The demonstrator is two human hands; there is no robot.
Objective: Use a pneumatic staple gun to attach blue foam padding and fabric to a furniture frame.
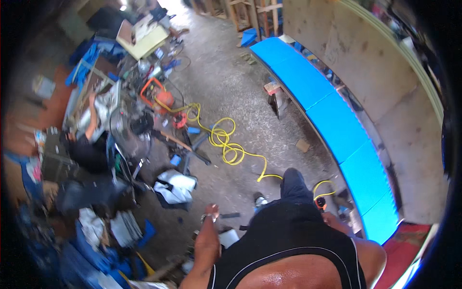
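My left hand [211,211] hangs low at my left side, with a band at the wrist. Its fingers look loosely apart, and I see nothing in them. Close to my right hip, my right hand [330,219] is closed around an orange and black hand tool [321,203], partly hidden by my body. A yellow hose [324,183] curves near the tool. To my right stretches a long padded panel [344,132] covered in bright blue, with seams across it. A small support stand [277,98] is beside its far part.
Yellow hose [233,149] lies looped over the floor ahead, near an orange machine [165,99]. On the left are a standing fan [127,127] and another person in dark clothing [91,151]. White and black cloth [175,188] is heaped nearby. A large board [385,91] lines the right.
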